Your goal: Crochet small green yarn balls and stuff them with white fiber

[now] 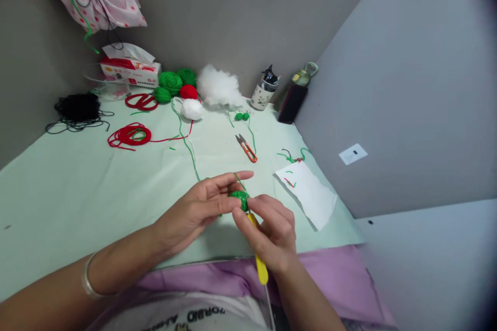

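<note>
Between the thumb and fingers of my left hand (212, 201) is a small green crochet piece (239, 197). Green yarn (240, 181) passes over the raised index finger of that hand. My right hand (272, 225) grips a crochet hook with a yellow handle (261, 266), and its fingertips meet the right side of the green piece. The hook's tip is hidden at the piece. A strand of green yarn (189, 147) runs back across the table towards the yarn balls.
Orange thread snips (247, 149) lie beyond my hands, near two small green pieces (242, 116). Yarn balls (171, 81), white stuffing (218, 87), a pen cup (264, 92) and a bottle (295, 95) line the back. Paper (308, 194) lies right; red yarn (130, 135) and black yarn (78, 108) left.
</note>
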The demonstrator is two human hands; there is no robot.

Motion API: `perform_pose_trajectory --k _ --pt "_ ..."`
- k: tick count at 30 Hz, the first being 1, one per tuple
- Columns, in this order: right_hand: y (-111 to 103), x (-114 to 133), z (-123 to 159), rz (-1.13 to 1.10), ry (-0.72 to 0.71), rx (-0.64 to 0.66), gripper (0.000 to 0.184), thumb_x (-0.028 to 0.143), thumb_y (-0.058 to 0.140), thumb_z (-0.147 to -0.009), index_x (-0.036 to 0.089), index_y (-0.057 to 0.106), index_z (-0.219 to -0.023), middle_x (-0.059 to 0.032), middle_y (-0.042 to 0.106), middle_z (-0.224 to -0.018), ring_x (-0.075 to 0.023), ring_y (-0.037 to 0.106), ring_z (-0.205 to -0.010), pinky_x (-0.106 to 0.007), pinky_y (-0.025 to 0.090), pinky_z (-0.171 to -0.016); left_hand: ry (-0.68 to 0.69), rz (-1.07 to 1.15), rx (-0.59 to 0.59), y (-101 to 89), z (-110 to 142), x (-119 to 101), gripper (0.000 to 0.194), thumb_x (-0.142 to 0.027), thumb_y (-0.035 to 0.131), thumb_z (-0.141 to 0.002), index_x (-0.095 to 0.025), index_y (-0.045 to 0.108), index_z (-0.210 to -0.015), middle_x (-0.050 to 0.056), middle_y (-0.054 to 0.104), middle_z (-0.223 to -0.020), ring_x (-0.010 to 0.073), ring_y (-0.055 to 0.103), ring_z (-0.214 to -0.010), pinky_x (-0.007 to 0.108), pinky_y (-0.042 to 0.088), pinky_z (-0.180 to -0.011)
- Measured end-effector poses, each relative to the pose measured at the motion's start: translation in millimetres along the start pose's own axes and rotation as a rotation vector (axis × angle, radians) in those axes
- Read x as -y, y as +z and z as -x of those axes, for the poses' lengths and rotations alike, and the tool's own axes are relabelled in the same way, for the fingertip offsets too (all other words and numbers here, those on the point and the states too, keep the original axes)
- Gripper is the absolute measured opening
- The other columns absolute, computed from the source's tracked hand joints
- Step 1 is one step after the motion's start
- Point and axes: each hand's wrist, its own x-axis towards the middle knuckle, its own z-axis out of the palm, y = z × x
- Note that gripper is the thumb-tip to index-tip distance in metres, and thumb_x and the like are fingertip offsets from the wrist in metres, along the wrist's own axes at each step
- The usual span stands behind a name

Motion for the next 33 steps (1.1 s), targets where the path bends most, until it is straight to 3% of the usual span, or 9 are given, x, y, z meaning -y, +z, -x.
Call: perform_pose_trajectory --k 4,9,14,21,28,33 --pt "-3.6 -2.4 -2.3 -0.219 0.112 -0.057 0.046 0.004 0.063 -0.093 0.025 0.068 -0.133 -0.0092 0.073 -0.112 -0.022 0.072 -0.1 -0.035 0.065 -0.076 -0.101 0.104 0.081 -0.3 -0.9 -6.2 0.055 -0.028 0.084 -0.08 -0.026 0.07 -0.133 0.002 0.065 -0.106 0.0145 0.057 -0.1 0.024 0.041 -0.091" --pt "-7.1 -5.6 -11.1 -0.54 0.348 -0.087 0.032 0.016 0.059 -0.1 0.033 0.074 -0.123 -0.0058 0.077 -0.108 -0.0205 0.074 -0.092 -0.036 0.062 -0.071 -0.046 0.036 0.024 -1.5 -3.1 -8.3 0.059 -0.024 0.088 -0.074 -0.029 0.072 -0.13 0.0 0.061 -0.105 0.0155 0.055 -0.102 0.026 0.04 -0.094" --pt "-15.1 -6.1 -11.5 -0.666 0.493 -0.02 0.028 0.013 0.06 -0.099 0.029 0.077 -0.114 -0.0059 0.079 -0.101 -0.0206 0.074 -0.091 -0.036 0.061 -0.075 0.014 -0.131 -0.023 -6.9 -4.3 -7.5 0.058 -0.022 0.086 -0.074 -0.034 0.073 -0.129 -0.001 0.054 -0.101 0.0148 0.051 -0.097 0.026 0.039 -0.09" --pt "-13.6 -6.2 -18.4 -1.031 0.874 -0.135 0.017 0.027 0.064 -0.099 0.025 0.08 -0.094 -0.0045 0.076 -0.087 -0.0147 0.069 -0.068 -0.029 0.057 -0.063 0.008 -0.188 0.012 -7.7 -3.7 -10.4 0.05 -0.025 0.074 -0.081 -0.03 0.071 -0.13 -0.001 0.057 -0.096 0.0151 0.05 -0.091 0.028 0.037 -0.087" --pt "-12.8 -5.4 -25.8 -1.182 0.987 -0.114 0.016 0.032 0.07 -0.095 0.022 0.08 -0.087 -0.0044 0.075 -0.08 -0.0128 0.068 -0.062 -0.025 0.056 -0.058 -0.057 -0.132 0.095 -8.2 -3.0 -9.9 0.045 -0.03 0.058 -0.091 -0.02 0.068 -0.134 0.002 0.063 -0.087 0.0159 0.051 -0.078 0.032 0.038 -0.077" --pt "-13.8 -7.7 -25.4 -1.197 1.033 -0.102 0.018 0.035 0.072 -0.092 0.02 0.077 -0.083 -0.0038 0.073 -0.074 -0.0128 0.064 -0.056 -0.025 0.053 -0.054 -0.069 -0.065 0.129 -8.8 -3.6 -9.8 0.043 -0.03 0.057 -0.093 -0.017 0.069 -0.132 0.004 0.065 -0.088 0.0167 0.053 -0.076 0.032 0.041 -0.074"
